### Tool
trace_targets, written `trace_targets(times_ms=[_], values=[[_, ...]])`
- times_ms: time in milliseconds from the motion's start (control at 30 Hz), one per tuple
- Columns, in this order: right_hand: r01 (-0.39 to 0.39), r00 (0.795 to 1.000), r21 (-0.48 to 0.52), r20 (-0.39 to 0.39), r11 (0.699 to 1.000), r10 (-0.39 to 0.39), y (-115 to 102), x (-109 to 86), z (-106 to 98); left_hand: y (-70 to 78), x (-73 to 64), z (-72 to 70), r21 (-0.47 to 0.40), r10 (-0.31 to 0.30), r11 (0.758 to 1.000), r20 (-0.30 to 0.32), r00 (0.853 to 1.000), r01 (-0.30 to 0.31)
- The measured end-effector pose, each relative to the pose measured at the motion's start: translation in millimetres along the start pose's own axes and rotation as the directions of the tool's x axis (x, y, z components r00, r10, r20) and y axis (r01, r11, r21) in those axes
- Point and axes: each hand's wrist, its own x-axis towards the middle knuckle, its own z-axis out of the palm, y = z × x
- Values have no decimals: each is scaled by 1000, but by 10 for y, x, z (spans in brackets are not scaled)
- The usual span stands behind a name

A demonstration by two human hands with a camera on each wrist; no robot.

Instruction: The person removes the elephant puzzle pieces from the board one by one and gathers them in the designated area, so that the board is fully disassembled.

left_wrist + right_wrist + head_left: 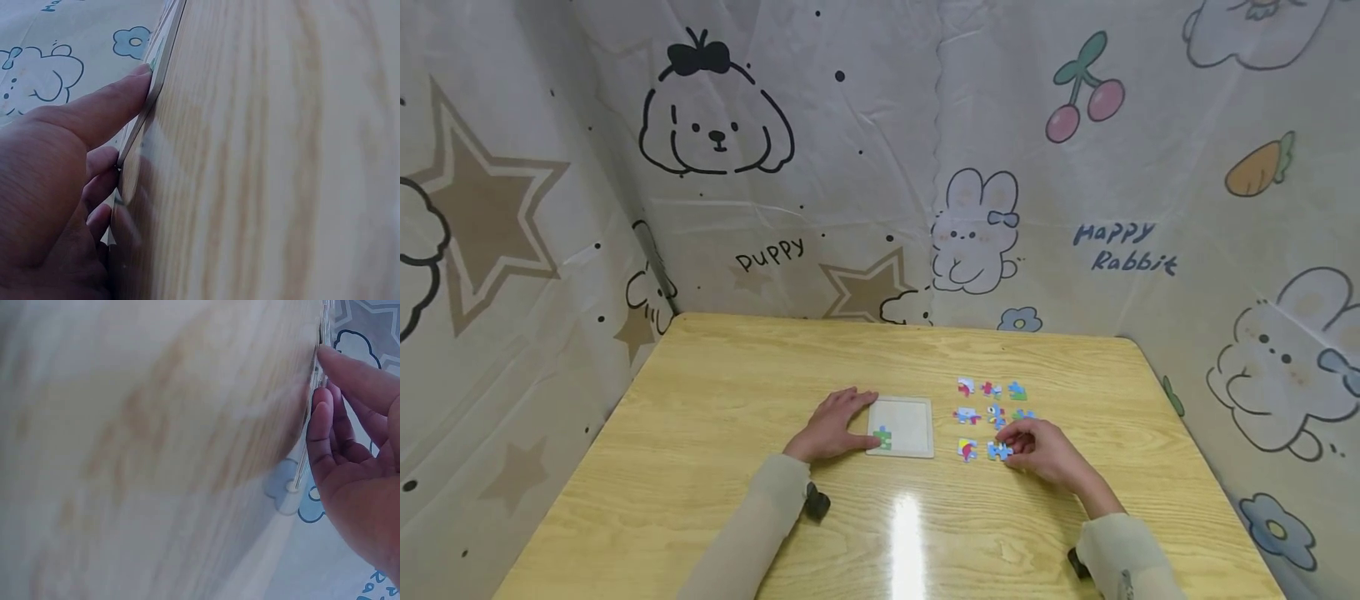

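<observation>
In the head view, a square white puzzle tray (904, 427) lies on the table. A green puzzle piece (882, 438) sits in its lower left corner. My left hand (831, 425) spreads along the tray's left side, thumb near the green piece and a fingertip at the upper corner; in the left wrist view its straight thumb (112, 106) rests on the tray's edge. My right hand (1041, 450) pinches a blue puzzle piece (997, 451) at the table surface, in the nearest row of loose pieces. The right wrist view shows bent fingers (322, 425) that hide the piece.
Several more loose pieces lie in rows right of the tray, among them a red and yellow piece (967, 450), a blue bird piece (996, 415) and a blue-green piece (1017, 390). The wooden table (737, 367) meets a printed curtain (865, 167) at the back and sides.
</observation>
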Motion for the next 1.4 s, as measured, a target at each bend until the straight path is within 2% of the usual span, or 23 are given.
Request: trace_targets(times_ms=[300, 633, 833, 1167, 1400], values=[[-17, 1000, -33, 3, 999, 17, 20, 3, 8, 9, -19, 2, 2, -2, 1000, -2, 1000, 2], [10, 1000, -6, -16, 1000, -10, -62, 23, -8, -15, -3, -4, 6, 13, 1000, 0, 1000, -13], [61, 997, 11, -53, 998, -61, -268, 118, 70, -30, -1, 6, 3, 5, 1000, 8, 1000, -5], [135, 991, 34, -3, 990, -135, -739, 438, 354, -13, -10, -19, -8, 8, 1000, 30, 1000, -7], [108, 993, 45, 45, 993, -110, -972, 648, 657, -6, -11, -38, 14, -7, 1000, 61, 998, 7]])
